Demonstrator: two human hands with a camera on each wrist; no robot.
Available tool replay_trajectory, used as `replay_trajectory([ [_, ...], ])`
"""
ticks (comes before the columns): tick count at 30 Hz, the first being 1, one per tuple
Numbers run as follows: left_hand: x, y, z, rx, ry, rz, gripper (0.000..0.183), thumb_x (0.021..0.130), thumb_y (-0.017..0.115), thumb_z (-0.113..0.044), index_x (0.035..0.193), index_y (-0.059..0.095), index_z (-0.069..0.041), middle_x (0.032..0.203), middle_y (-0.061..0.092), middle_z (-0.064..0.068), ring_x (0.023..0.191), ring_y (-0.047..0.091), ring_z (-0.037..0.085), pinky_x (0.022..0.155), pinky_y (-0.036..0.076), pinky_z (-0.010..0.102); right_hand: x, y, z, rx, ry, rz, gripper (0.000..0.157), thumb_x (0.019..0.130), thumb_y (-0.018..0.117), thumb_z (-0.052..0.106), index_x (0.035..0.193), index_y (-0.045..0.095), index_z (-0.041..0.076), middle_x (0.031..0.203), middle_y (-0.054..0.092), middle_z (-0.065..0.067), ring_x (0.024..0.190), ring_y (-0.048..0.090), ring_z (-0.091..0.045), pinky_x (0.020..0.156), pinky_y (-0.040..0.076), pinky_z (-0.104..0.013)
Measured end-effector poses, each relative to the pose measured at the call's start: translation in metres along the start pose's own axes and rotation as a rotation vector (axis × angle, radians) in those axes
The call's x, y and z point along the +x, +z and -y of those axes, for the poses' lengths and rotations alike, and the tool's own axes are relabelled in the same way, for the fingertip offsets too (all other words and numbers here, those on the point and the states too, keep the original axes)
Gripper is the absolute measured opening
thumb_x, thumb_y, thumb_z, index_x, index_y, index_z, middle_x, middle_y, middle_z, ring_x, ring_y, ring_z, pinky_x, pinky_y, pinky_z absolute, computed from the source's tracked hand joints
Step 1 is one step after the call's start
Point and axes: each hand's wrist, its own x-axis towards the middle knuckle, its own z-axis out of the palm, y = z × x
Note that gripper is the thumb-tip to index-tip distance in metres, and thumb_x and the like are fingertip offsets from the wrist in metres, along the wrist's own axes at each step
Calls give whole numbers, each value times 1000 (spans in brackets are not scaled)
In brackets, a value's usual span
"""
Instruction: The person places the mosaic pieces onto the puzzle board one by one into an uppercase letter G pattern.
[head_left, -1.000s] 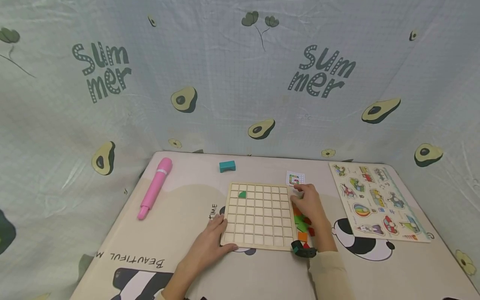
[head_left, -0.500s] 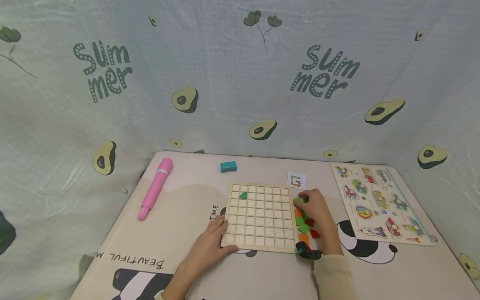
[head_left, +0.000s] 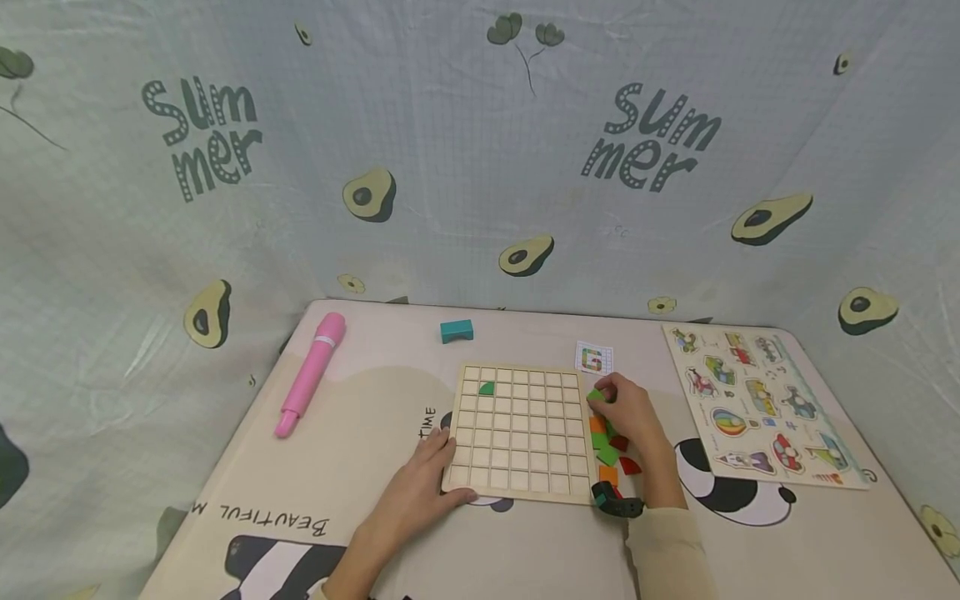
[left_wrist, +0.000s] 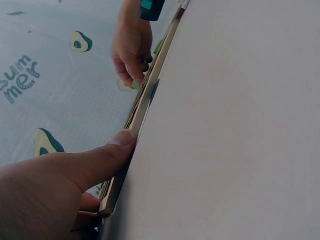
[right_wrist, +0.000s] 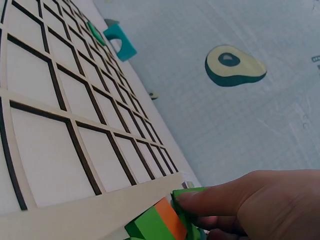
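My left hand [head_left: 420, 479] grips the near left corner of a wooden grid board [head_left: 525, 435]; in the left wrist view its thumb [left_wrist: 117, 142] presses along the board's edge. A dark green quarter-circle piece [head_left: 487, 388] sits in one cell of the upper left part. Beside the board's right edge, my right hand [head_left: 628, 410] pinches a light green piece [head_left: 596, 396] between thumb and curled fingers. Loose green, orange and red pieces [head_left: 606, 450] lie under and beside that hand, partly hidden by it. The right wrist view shows a green piece [right_wrist: 150, 225] and an orange one close to the thumb.
A small pattern card [head_left: 595, 358] lies behind the right hand. At the back stands a teal arch block [head_left: 457, 332]. To the left is a pink pen-shaped object [head_left: 311, 377], and a picture puzzle board [head_left: 761, 408] lies at the right.
My right hand has drawn back slightly from the pattern card, uncovering it, and come to the light green piece. The left hand stays on the board's corner.
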Motion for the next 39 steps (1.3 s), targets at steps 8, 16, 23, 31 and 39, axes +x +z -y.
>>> replay_trajectory([
  [8, 0, 1, 0, 0, 6, -10, 81, 79, 83, -40, 141, 53, 4, 152, 48, 20, 148, 37, 37, 121, 34, 49, 1, -2, 5, 26, -56, -64, 27, 96, 59, 14, 119, 63, 0, 101, 61, -15, 92, 54, -26, 81, 49, -35],
  [16, 1, 1, 0, 3, 3, -15, 83, 79, 83, -42, 141, 53, 4, 152, 48, 20, 148, 38, 36, 122, 33, 49, 2, 2, 24, 96, -155, -114, 24, 97, 58, 10, 117, 64, -2, 102, 66, -17, 92, 61, -27, 82, 53, -39],
  [23, 1, 2, 0, -1, 5, -7, 83, 78, 83, -42, 141, 53, 5, 152, 48, 21, 147, 38, 37, 121, 35, 49, 4, 14, 37, 134, -185, -99, 22, 98, 61, 10, 116, 64, -2, 104, 67, -17, 94, 63, -28, 84, 56, -39],
  [31, 0, 2, -1, 1, 11, -4, 84, 78, 82, -44, 140, 54, 5, 151, 48, 22, 146, 39, 38, 120, 36, 49, 9, 26, 48, 140, -221, -81, 21, 98, 62, 13, 115, 66, 2, 103, 68, -14, 92, 62, -24, 81, 54, -35],
  [39, 0, 1, 1, 5, 8, -7, 85, 78, 82, -44, 140, 53, 6, 151, 48, 22, 147, 39, 37, 120, 36, 49, 17, 36, 62, 150, -265, -51, 22, 97, 62, 11, 116, 66, 0, 106, 68, -15, 93, 63, -26, 82, 56, -39],
])
